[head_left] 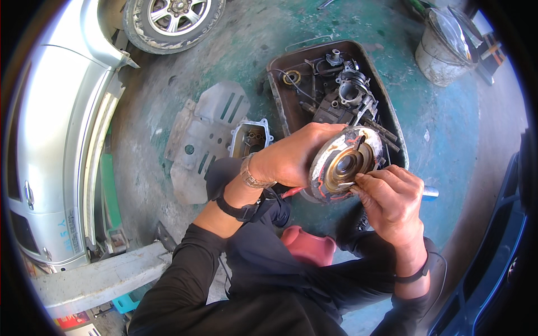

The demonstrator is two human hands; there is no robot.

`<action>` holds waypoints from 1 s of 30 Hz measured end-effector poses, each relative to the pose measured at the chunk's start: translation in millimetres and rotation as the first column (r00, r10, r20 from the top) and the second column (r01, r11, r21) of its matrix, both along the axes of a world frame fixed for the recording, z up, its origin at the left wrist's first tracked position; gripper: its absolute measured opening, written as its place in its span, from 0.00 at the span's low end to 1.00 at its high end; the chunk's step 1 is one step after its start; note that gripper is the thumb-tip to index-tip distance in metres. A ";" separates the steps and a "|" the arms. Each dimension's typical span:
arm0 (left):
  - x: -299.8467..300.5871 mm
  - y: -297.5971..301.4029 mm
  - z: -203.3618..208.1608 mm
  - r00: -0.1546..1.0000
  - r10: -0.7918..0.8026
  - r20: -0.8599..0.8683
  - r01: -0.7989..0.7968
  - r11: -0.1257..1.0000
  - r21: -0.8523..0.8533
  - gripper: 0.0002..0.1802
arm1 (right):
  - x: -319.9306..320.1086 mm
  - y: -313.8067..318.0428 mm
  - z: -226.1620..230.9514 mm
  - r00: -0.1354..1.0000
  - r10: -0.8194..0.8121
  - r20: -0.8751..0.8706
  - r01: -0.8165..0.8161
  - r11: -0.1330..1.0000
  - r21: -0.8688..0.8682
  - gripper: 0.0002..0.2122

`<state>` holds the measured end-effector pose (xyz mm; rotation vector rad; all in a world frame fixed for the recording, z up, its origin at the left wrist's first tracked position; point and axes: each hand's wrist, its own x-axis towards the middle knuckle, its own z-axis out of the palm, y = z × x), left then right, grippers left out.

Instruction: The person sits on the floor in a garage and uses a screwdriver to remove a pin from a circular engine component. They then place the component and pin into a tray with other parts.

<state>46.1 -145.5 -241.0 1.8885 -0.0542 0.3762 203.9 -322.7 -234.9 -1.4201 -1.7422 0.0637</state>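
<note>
My left hand [291, 154] grips a round metal housing [348, 162] by its edge, fingers behind it. Its open face is turned up toward me, with a stepped golden-brown recess, a central bore, and red-orange sealant traces on the pale rim. My right hand [389, 196] is closed in a pinch at the housing's near right edge. Something thin and bright shows at the fingertips; I cannot make out what it is. A shiny cylindrical metal end [430, 193] shows just beyond the right hand; whether it is held is hidden.
Ahead, a dark tray [278, 103] holds greasy engine parts [350, 92]. A slotted metal plate [196, 140] and a rectangular metal pan [250, 137] lie left of it. A wheel [174, 22], silver vehicle [56, 123], dirty bucket [443, 53] and red stool [308, 246] surround me.
</note>
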 end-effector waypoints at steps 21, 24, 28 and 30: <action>-6.5 -0.1 -4.9 0.984 0.144 -0.110 -0.152 0.986 -0.072 0.41 | 0.6 -7.4 4.6 0.996 -0.009 0.085 0.016 0.996 -0.087 0.10; -9.8 -3.6 -6.9 0.972 0.213 0.101 -0.207 0.976 -0.070 0.41 | 2.8 -5.7 4.2 0.997 -0.055 0.052 0.054 0.998 0.010 0.09; -12.6 -6.6 -8.3 0.918 0.323 0.229 -0.359 0.923 0.136 0.43 | 4.6 -5.7 6.0 0.994 -0.110 -0.001 0.110 0.992 0.054 0.10; -11.9 -3.2 -8.2 0.950 0.273 0.152 -0.288 0.954 0.082 0.46 | 5.6 -6.8 6.9 0.994 -0.113 -0.001 0.113 0.993 0.045 0.10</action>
